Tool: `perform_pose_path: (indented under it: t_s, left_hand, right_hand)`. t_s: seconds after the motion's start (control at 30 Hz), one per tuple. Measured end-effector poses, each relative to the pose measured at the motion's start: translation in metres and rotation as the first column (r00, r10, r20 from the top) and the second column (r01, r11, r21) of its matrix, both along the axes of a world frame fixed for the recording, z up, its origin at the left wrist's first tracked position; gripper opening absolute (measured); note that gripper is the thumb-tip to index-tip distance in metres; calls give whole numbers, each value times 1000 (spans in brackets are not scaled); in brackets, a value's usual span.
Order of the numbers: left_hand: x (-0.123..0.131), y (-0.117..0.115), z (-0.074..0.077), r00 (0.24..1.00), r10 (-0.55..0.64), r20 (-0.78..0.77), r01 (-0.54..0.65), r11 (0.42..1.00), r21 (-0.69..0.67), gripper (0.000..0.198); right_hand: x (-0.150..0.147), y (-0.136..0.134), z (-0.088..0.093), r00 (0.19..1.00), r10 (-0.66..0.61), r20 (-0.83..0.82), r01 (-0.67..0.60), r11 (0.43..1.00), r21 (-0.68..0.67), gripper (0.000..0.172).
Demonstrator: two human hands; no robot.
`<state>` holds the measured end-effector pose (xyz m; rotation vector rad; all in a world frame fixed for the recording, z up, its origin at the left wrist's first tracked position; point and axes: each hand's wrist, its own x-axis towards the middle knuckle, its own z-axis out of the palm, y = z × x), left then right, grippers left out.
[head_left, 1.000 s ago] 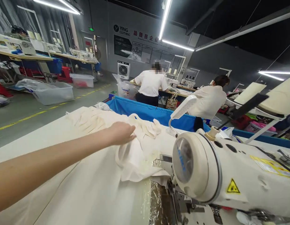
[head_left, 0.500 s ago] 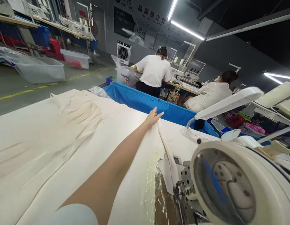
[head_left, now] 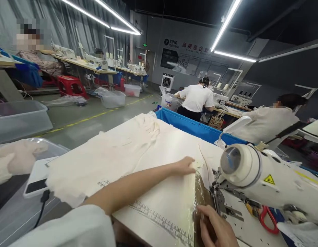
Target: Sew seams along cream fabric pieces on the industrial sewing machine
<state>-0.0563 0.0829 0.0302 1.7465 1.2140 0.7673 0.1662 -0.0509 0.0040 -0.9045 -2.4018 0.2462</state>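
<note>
My left hand (head_left: 185, 166) reaches across the white tabletop (head_left: 159, 199), fingers stretched out and slightly blurred, with nothing seen in it. Just beyond it, a narrow pale fabric strip (head_left: 205, 158) runs towards the needle area of the cream sewing machine (head_left: 254, 168). At the front, my right hand (head_left: 217, 226) hovers over or rests on the brownish plate (head_left: 202, 192) beside the machine; contact is unclear. Its fingers are loosely bent and apart, holding nothing visible. A large piece of cream cloth (head_left: 115, 147) lies wrinkled on the left of the table.
Red-handled scissors (head_left: 268, 221) lie right of the needle area. A ruler scale (head_left: 164, 219) marks the table's front. Behind the table hangs a blue fabric trough (head_left: 189, 125). A clear bin (head_left: 57, 145) with cloth stands left. Co-workers sit at other machines, one in a white shirt (head_left: 196, 97).
My left hand has come back from the table's far edge towards the machine. My right hand has entered at the bottom. The view has swung left and takes in more of the room.
</note>
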Motion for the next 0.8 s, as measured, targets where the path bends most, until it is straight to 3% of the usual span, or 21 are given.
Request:
perform_pose_path:
  t_s: [0.1, 0.13, 0.2, 0.3, 0.37, 0.47, 0.57, 0.6, 0.67, 0.7, 0.73, 0.8]
  left_hand:
    - [-41, -93, 8, 982, -134, -133, 142, 989, 50, 55]
    - [-57, -119, 10, 945, -134, -300, 181, 974, 136, 49]
    - [-90, -157, 12, 810, 97, -578, 55, 969, 240, 41]
    - [-127, -179, 12, 515, 366, -775, -216, 930, 296, 31]
    - [-140, -178, 13, 440, 429, -789, -324, 895, 307, 29]
    - [-147, -168, 18, 483, 491, -724, -389, 862, 325, 26]
    - [-144, -161, 29, 602, 525, -601, -417, 849, 323, 18]
    - [-140, -160, 32, 641, 522, -563, -415, 852, 319, 22]
    - [-126, -162, 35, 778, 480, -406, -411, 877, 249, 32]
    - [-116, -165, 34, 865, 431, -257, -399, 902, 168, 36]
    - [-104, -170, 32, 929, 365, -64, -361, 930, 64, 43]
    - [-76, -182, 22, 919, 232, 318, -195, 970, -143, 56]
  right_hand:
    - [4, 3, -4, 1000, 3, -27, 0, 994, 110, 29]
    - [5, 4, -6, 1000, 5, -25, -2, 988, 152, 32]
    - [4, 7, -8, 1000, 10, -12, -7, 978, 210, 38]
    - [-2, 7, -9, 1000, 23, -6, -20, 961, 275, 39]
    - [-5, 6, -7, 998, 31, -48, -17, 961, 277, 36]
    - [-5, 0, -3, 991, 14, -137, 19, 971, 238, 32]
    - [-5, -9, 0, 979, -43, -199, 84, 975, 204, 28]
    - [-8, -14, 1, 965, -66, -255, 101, 987, 123, 29]
    - [-20, -23, 5, 882, -146, -448, 57, 977, -207, 38]
    - [-29, -28, 7, 802, -222, -554, -41, 905, -423, 45]
    - [-38, -32, 9, 714, -312, -627, -164, 796, -583, 55]
    - [-57, -38, 13, 610, -435, -662, -355, 597, -719, 72]
